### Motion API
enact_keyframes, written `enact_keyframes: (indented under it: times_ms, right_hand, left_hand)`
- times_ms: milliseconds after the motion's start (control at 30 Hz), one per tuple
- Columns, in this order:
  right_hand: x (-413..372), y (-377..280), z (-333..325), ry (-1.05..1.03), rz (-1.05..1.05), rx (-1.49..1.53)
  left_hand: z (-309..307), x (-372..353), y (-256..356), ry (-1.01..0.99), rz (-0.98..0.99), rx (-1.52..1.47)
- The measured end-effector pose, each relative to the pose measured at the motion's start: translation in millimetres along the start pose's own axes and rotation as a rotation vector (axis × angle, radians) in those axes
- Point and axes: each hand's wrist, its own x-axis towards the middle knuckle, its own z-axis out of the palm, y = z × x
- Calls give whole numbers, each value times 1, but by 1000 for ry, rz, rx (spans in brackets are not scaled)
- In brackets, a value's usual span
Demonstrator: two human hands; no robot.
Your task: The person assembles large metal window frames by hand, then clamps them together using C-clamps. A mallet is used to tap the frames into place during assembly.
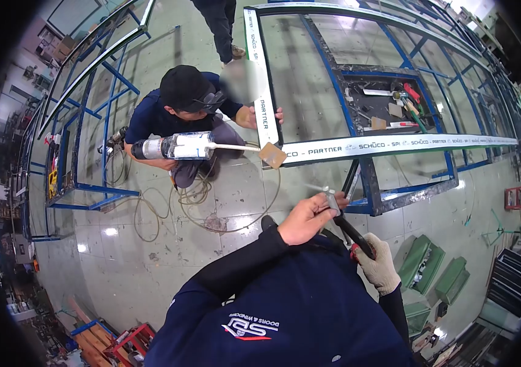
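Cables come first: a loose tangle of pale cable lies looped on the glossy tiled floor. It sits right by the feet of a crouching co-worker in a black cap and navy shirt, and it could snag a foot if anyone steps back.

That person's white sealant cartridge gun points its long nozzle at the corner of the big aluminium window frame wrapped in white printed protective tape. A tan square pad sits at that corner. A bump to the frame would likely smear the sealant or knock the pad off. The co-worker's free hand rests on the frame edge, so a shift of the frame could pinch it.

Nearer the camera, the bare left hand is closed, its fingertips pinching a small grey metal piece just beside the blue steel stand under the frame. The piece seems to meet the tip of a black-handled tool. The right hand, in a pale knit glove, grips that tool in a fist.

Bare fingers so near the tool's end look like the main hazard. A slip could nick them or send the piece to the floor. Green plastic bins lie on the floor just beyond.
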Motion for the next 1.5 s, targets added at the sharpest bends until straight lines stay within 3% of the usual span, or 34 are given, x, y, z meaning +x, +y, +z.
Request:
enact_keyframes:
  times_ms: [67, 167, 267, 300, 400, 500, 600, 700, 800, 867, 933, 967, 1067, 1100, 1267, 1433, 1500]
  right_hand:
    - [2, -5, -1, -14, 6, -42]
    - [5, -8, 2, -27, -14, -54]
    - [9, -1, 2, -17, -33, -22]
    - [10, 1, 2, -8, -36, -6]
    - [9, -4, -1, -37, -45, -67]
    - [13, -4, -3, -74, -105, -131]
    - [18, 4, 1, -93, -128, -57]
    - [22, 5, -5, -142, -79, -94]
    - [30, 5, -10, -240, -130, -104]
    - [44, 19, -8, -319, -263, -103]
    - [52, 17, -4, -427, -247, -127]
    - [54, 15, 2, -461, -247, -135]
    - [60, 5, 23, -501, -270, -191]
    - [60, -1, 31, -502, -290, -237]
    - [65, -11, 97, -566, -238, -327]
    - [68, -40, 227, -646, -170, -410]
    - [86, -21, 294, -656, -74, -438]
  left_hand:
    - [-17, 2, -8, -28, -57, 172]
    - [-10, 5, -6, 99, -157, 381]
    - [-9, 6, -15, 11, 194, 437]
    - [1, 2, 2, 14, 134, 217]
    - [-15, 1, 0, -44, 34, 370]
    - [-10, 1, 4, 107, -156, 646]
    - [0, 1, 9, 191, -93, 766]
    - [0, -8, -4, 128, 108, 287]
    - [-9, -27, -1, 118, 37, 375]
    - [-11, -37, -6, 323, -53, 584]
    - [-4, -55, -7, 589, -218, 825]
    - [-11, -61, -28, 748, -94, 702]
    - [-27, -79, -44, 696, 156, 341]
    - [-37, -89, -46, 623, 181, 459]
    - [-80, -138, -42, 674, 171, 210]
    - [-183, -237, -33, 706, 39, 347]
    - [-228, -298, -30, 761, 64, 594]
